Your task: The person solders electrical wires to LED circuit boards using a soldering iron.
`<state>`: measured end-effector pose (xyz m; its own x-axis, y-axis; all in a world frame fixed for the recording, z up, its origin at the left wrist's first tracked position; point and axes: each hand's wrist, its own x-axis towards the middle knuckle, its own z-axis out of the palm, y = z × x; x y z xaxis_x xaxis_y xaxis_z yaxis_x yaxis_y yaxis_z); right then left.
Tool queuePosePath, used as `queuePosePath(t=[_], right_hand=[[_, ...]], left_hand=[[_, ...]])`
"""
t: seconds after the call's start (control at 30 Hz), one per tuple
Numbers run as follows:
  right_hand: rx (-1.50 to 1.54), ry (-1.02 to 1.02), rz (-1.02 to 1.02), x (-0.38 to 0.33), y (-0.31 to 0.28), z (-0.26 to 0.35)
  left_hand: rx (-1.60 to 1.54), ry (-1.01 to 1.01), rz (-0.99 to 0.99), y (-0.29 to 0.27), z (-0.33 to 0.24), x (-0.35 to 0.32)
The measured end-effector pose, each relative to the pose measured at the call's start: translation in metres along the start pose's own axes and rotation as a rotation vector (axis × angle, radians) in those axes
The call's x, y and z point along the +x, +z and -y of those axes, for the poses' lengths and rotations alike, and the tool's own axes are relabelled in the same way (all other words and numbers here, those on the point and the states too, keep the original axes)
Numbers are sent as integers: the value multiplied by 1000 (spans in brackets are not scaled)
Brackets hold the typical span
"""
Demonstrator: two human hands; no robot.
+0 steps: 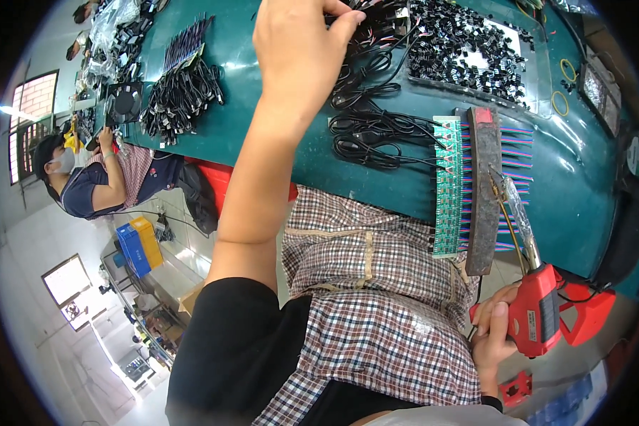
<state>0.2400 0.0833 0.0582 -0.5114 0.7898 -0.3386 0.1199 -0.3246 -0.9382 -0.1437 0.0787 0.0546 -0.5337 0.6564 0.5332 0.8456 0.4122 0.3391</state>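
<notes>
My left hand (295,42) reaches to the far edge of the view, over a heap of black cables (383,32). Its thumb and forefinger are pinched together; what they hold, if anything, cannot be made out. In my right hand (495,330) is a red soldering gun (536,312), its metal barrel pointing away from me. The tip is above a dark metal bar (483,192) lying across ribbon wires. Beside the bar is a green circuit board panel (448,192) with multicoloured wires (516,157) on its right. Coiled black cables (369,135) run to the panel's far left edge.
A clear tray (468,53) of small black parts stands at the far right, with rubber bands (560,104) beside it. A cable bundle (181,99) lies on the green table (241,135) at left. A masked co-worker (96,177) works farther left. A red stand (588,316) is at lower right.
</notes>
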Motion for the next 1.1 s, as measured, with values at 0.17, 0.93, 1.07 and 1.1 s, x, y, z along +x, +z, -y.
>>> queuePosePath(t=[0.17, 0.93, 1.07, 1.1], right_hand=[[18, -50, -11, 0, -2, -6], [-221, 97, 85, -10, -13, -1], [-263, 91, 97, -10, -15, -6], [-262, 94, 96, -10, -15, -5]], left_hand=[[-490, -276, -30, -12, -7, -2], [-411, 98, 506, -4, -71, -87], [-400, 93, 524, -3, -70, -89], [-393, 93, 527, -3, -70, -89]])
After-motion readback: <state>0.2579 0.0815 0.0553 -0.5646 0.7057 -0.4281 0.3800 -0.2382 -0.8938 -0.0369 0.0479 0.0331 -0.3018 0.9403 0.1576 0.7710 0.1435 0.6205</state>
